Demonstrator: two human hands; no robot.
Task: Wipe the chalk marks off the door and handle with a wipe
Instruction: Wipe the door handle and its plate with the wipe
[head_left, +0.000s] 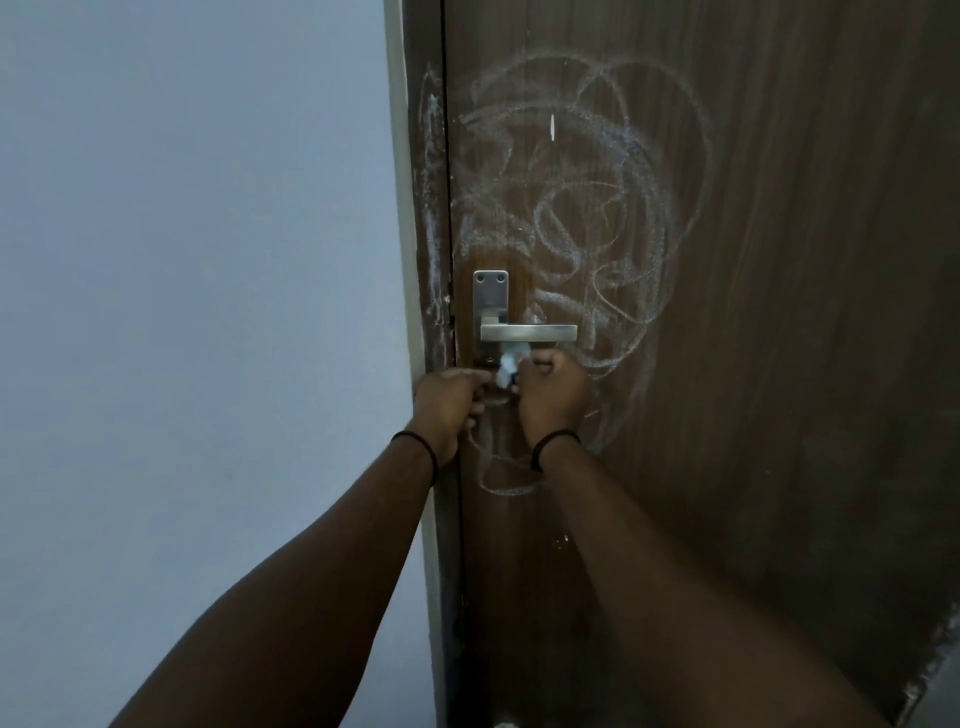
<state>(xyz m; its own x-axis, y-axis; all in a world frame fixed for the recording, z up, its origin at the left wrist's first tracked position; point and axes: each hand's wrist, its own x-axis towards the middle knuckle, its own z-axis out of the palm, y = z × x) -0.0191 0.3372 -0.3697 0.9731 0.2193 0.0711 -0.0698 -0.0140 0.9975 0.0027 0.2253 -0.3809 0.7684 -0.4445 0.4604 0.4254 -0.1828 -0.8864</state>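
A dark brown door (779, 260) carries white chalk scribbles (582, 197) above and around its metal lever handle (527, 332). More chalk streaks run down the door frame (431, 208) at the left. Just under the handle, a small crumpled white wipe (506, 366) sits between both hands. My left hand (449, 400) pinches it from the left near the door edge. My right hand (553, 395) is closed around it from the right, knuckles up against the door. Fainter chalk loops (498, 478) show below the hands.
A plain pale blue-grey wall (197, 312) fills the left half of the view. The handle's metal backplate (490, 296) is screwed to the door close to its edge. Both wrists wear thin black bands.
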